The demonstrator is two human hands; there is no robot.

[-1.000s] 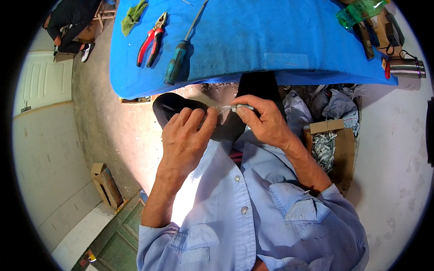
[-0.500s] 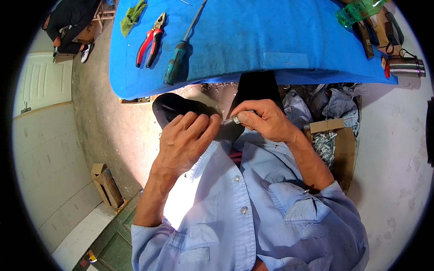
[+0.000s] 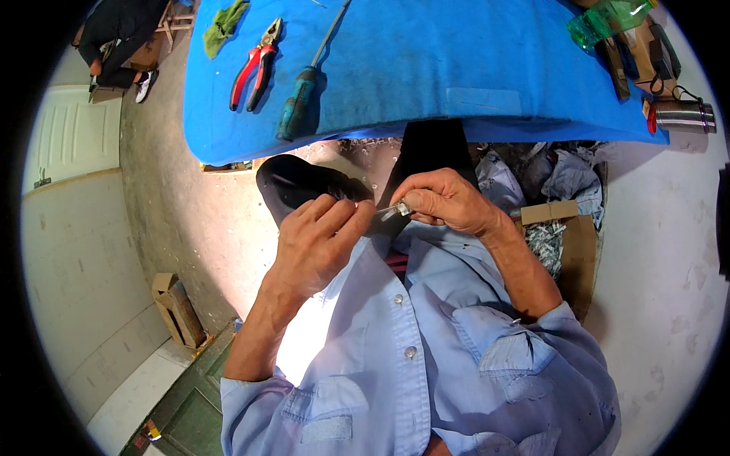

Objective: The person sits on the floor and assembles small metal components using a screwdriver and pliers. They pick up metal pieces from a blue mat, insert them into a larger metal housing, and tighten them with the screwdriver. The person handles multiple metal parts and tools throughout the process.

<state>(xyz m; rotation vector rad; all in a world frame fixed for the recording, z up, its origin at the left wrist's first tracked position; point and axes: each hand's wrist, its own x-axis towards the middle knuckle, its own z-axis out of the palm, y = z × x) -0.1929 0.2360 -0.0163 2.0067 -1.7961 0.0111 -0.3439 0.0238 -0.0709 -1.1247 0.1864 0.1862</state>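
Observation:
Above my lap, my right hand (image 3: 455, 204) pinches a small silvery metal piece (image 3: 404, 207) between thumb and fingers. Facing it, my left hand (image 3: 318, 242) is closed, knuckles up, on a thin pale rod or strip (image 3: 386, 210). The rod's free end reaches to the metal piece; whether it goes inside or only touches is too small to tell. Most of what the left fingers hold is hidden under them. Both hands are just in front of the table's near edge.
On the blue-covered table (image 3: 426, 61) lie red-black pliers (image 3: 255, 67), a teal-handled screwdriver (image 3: 298, 102), a green cloth (image 3: 223, 29) and a green bottle (image 3: 608, 21). A steel flask (image 3: 684, 115) stands at right. Below are crumpled wrappings (image 3: 572, 178) and a carton (image 3: 578, 262). Another person (image 3: 125, 38) sits far left.
The metal piece has turned in my right fingers and more of it shows. My left hand has shifted slightly to the right and down. The things on the table stay put.

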